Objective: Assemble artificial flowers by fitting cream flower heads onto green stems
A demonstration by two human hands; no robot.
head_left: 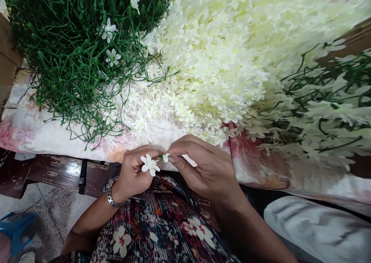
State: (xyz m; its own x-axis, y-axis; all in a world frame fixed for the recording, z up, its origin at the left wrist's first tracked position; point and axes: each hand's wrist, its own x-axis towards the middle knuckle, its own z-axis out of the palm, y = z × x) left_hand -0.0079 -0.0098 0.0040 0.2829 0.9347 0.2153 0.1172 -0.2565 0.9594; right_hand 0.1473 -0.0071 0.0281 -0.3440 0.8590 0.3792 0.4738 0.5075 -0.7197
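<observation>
At the near side of the heap of pale blossoms (214, 62), our left hand (135, 178) grips a bit of green stem (161, 156), an open white flower (150, 165) showing over its fingers; our right hand (207, 170) pinches a small white blossom (166, 157) between thumb and forefinger. Left of the heap lie tangled green stems (69, 54). We'd do well to steady the stem close to the blossom and push straight, sparing the petals.

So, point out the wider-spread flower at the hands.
The star-shaped flower at the left hand; the narrower flower at the right hand shows a smaller spread.
</observation>
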